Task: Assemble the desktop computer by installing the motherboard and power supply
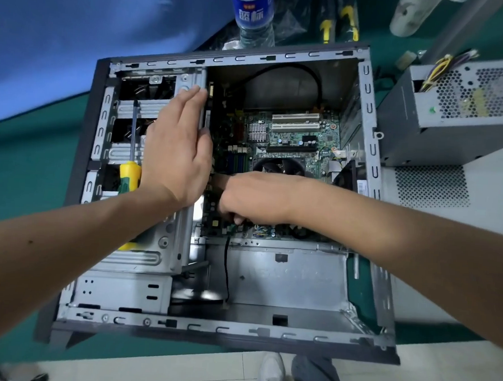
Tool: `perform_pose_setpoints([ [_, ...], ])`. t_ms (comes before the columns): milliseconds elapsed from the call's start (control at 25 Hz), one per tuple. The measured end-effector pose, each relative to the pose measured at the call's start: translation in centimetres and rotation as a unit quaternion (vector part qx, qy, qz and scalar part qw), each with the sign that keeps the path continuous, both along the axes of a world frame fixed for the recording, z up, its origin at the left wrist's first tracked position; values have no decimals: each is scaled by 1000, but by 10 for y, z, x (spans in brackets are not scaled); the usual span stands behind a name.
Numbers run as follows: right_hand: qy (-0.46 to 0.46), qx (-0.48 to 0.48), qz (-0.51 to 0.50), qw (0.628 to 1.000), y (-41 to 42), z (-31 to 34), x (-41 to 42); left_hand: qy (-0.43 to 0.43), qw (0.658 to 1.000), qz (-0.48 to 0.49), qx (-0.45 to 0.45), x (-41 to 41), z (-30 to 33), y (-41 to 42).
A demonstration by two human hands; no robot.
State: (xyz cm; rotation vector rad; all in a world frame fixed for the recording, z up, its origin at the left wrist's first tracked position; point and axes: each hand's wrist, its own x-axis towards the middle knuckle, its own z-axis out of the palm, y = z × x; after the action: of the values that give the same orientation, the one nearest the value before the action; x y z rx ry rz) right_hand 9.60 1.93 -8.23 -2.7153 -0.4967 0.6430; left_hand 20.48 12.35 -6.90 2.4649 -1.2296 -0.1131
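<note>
A: Legible text, head view. The water bottle (253, 12) behind the computer case (369, 115) carries a blue label with two large white Chinese characters, 蓝标. Above them sits a small red patch with tiny print, too small to read.

B: Noted. Anything on the motherboard (289, 133)?

A: White silkscreen marks near the slots, all too fine to make out. A white sticker (362, 186) on the case's rear edge shows dark lines of print, unreadable.

B: The power supply (467, 109) beside the case?

A: A small green mark on its top face, shape unclear. No number or brand can be read there.
</note>
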Motion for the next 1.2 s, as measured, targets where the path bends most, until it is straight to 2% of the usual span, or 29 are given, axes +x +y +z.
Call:
perform_pose_setpoints([
  [200,-72,-12,-56,996,13,5,11,-1,1000,-5,-9,-1,2,0],
  [280,-85,-50,-65,993,21,-2,10,-6,1000,-5,-12,-1,1,1],
  [480,-63,-82,-70,992,34,-17,2,-11,1000,-7,-22,2,0,1],
  [680,9,-82,-89,993,36,-24,13,-8,1000,-2,-29,6,-2,-2],
  [1200,34,-78,-95,992,40,-31,20,-23,999,-4,-22,7,-3,-2],
])
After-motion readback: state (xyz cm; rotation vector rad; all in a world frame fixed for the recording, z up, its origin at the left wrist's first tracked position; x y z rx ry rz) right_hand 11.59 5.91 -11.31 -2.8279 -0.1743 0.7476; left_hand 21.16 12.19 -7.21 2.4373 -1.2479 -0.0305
